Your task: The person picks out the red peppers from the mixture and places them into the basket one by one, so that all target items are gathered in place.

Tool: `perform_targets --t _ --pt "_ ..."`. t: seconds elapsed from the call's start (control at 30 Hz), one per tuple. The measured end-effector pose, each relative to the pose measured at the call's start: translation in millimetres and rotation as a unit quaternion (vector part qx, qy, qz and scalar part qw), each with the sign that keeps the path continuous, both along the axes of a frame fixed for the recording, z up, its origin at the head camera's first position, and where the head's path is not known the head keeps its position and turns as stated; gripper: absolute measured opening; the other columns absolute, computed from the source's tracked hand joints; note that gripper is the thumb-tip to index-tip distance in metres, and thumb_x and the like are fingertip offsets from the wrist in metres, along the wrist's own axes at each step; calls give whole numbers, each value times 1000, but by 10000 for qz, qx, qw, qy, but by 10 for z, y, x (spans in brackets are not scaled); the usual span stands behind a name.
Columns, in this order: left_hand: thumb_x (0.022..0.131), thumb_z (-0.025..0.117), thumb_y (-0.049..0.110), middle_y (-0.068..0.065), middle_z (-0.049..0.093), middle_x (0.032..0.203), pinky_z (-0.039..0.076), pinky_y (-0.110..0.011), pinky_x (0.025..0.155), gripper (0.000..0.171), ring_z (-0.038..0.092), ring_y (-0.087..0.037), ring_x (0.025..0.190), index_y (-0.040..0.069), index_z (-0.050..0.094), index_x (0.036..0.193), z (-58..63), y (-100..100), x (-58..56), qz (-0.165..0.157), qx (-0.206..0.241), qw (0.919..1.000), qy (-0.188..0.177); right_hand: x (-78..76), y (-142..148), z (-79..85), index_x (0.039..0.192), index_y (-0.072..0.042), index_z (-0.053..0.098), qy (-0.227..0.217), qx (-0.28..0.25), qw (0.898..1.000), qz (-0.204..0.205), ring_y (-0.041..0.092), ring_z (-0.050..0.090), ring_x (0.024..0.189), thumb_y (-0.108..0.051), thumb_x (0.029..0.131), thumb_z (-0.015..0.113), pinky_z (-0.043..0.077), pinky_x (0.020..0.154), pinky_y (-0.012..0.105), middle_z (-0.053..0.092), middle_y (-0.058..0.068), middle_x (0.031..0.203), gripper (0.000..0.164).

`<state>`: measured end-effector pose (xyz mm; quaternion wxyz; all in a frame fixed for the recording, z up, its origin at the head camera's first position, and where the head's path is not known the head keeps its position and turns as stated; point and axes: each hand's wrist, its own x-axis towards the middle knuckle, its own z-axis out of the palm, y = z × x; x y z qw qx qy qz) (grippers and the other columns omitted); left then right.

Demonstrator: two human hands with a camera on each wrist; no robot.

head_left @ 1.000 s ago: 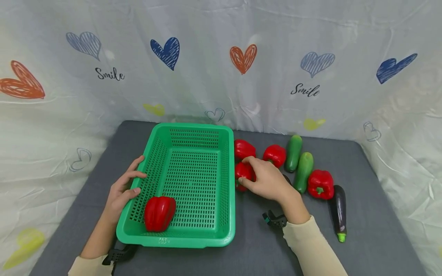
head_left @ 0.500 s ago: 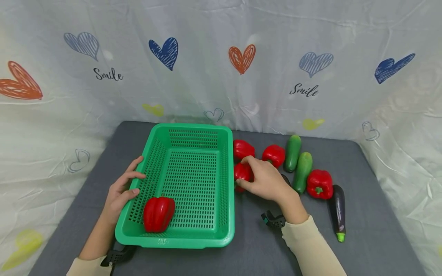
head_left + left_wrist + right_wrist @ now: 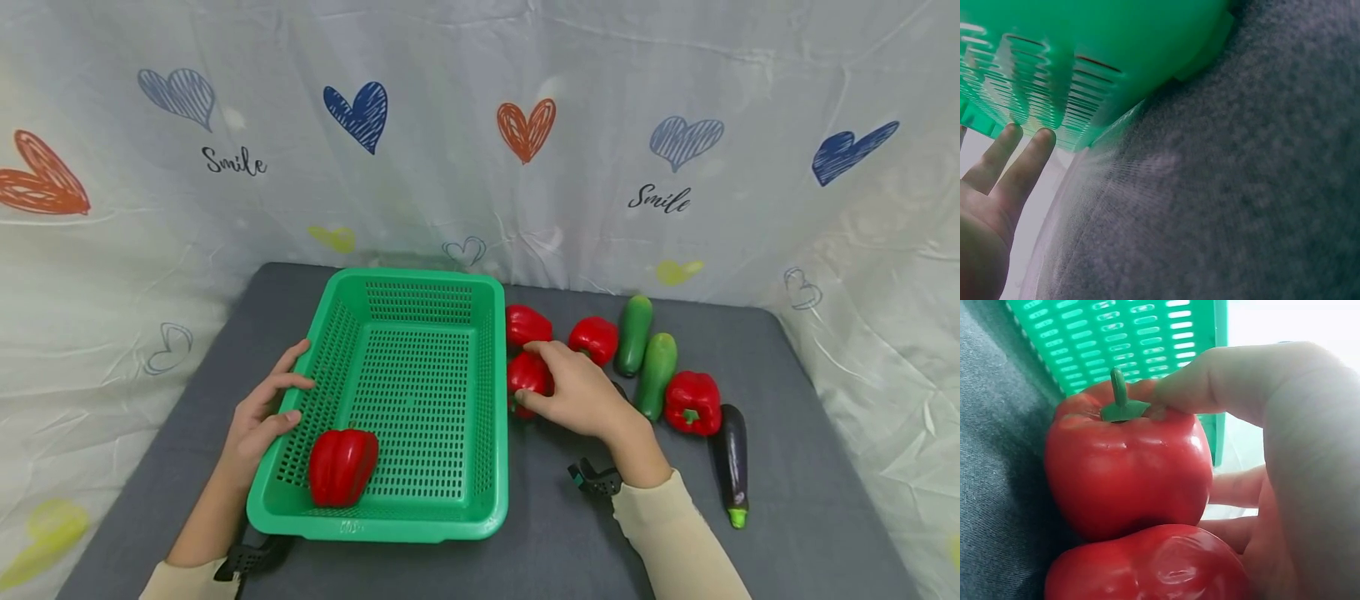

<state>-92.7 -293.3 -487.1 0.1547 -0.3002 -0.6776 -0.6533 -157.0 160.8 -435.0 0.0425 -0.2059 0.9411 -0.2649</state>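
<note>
My left hand [image 3: 258, 417] rests on the left rim of a green perforated basket [image 3: 498, 450], thumb and index finger over the edge. In the left wrist view, two straight fingers [image 3: 1025, 162] touch the basket's outer wall. One red bell pepper [image 3: 342, 468] lies in the basket's near left corner. Just outside the right wall, my right hand [image 3: 585, 387] grips another red bell pepper [image 3: 1129, 469] with its green stem upward. The thumb [image 3: 1191, 387] presses beside the stem while the other fingers reach behind it. Right against it lies a further red pepper [image 3: 1147, 569].
Two more red peppers stand behind the right hand, a left one [image 3: 527, 325] and a right one [image 3: 594, 339]. Farther right lie two cucumbers, a back one [image 3: 635, 333] and a nearer one [image 3: 657, 375], a red pepper [image 3: 692, 403] and an eggplant [image 3: 731, 458]. A printed curtain [image 3: 450, 200] closes the back.
Both hands keep their places on the basket and the pepper. Only the head view has shifted very slightly.
</note>
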Motion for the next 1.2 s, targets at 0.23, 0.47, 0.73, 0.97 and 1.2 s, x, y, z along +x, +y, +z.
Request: perform_targets --t 0.23,0.47,0.73,0.97,1.2 --pt "87 41 -24 -25 36 173 31 -29 119 41 29 -28 163 -20 59 123 -13 -11 -6 2 -6 10000 -9 1 26 18 151 -13 59 -74 -211 9997 79 24 63 114 -40 90 79 60 92 48 63 3 140 70" --pt "87 41 -24 -25 36 173 31 -29 119 40 28 -29 164 -21 58 124 -12 -6 3 -5 3 10000 -2 2 41 42 152 -14 57 -84 -458 9989 85 22 63 115 -39 89 81 61 90 47 63 2 139 72" --pt "87 41 -24 -26 36 172 32 -29 117 40 28 -29 164 -21 58 124 -5 -1 13 40 -22 10000 8 8 74 96 152 -14 56 142 -761 9970 -94 24 62 121 -37 87 84 62 90 51 61 3 143 74" --pt "87 42 -24 -25 36 172 31 -29 120 40 29 -29 163 -21 59 123 -7 -7 -3 5 3 10000 4 10 106 121 150 -15 56 530 -953 9939 -154 23 59 125 -36 88 80 61 90 54 60 0 144 69" --pt "88 42 -24 -25 37 172 31 -28 120 39 29 -28 163 -20 59 123 3 4 7 38 -8 10000 -56 11 130 132 149 -13 57 918 -968 9909 -154 25 57 127 -34 87 78 61 90 56 59 3 144 69"
